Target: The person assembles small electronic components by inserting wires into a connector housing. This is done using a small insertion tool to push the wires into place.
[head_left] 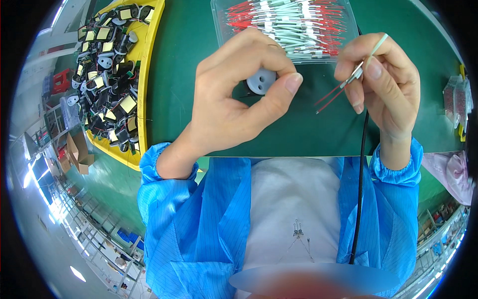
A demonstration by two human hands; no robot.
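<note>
Over the green table, my left hand (234, 94) is closed, thumb and forefinger tips brought together. Anything pinched between them is too small or hidden to make out. Behind its fingers shows a grey round disc with two holes (262, 81); its lower part is covered by my hand. Level with it on the right, my right hand (386, 82) pinches a wire lead (354, 75). Two thin red wires run from this lead down to the left, a small silvery part sits near the fingertips, and a pale green end sticks up above the thumb.
A clear plastic box (217, 22) beyond my hands holds many red and pale green leads. On the left stands a yellow bin (153, 45) full of black parts with grey discs and pale yellow pads. A black cable (362, 184) crosses the table's front edge. Small clear boxes (454, 102) stand far right.
</note>
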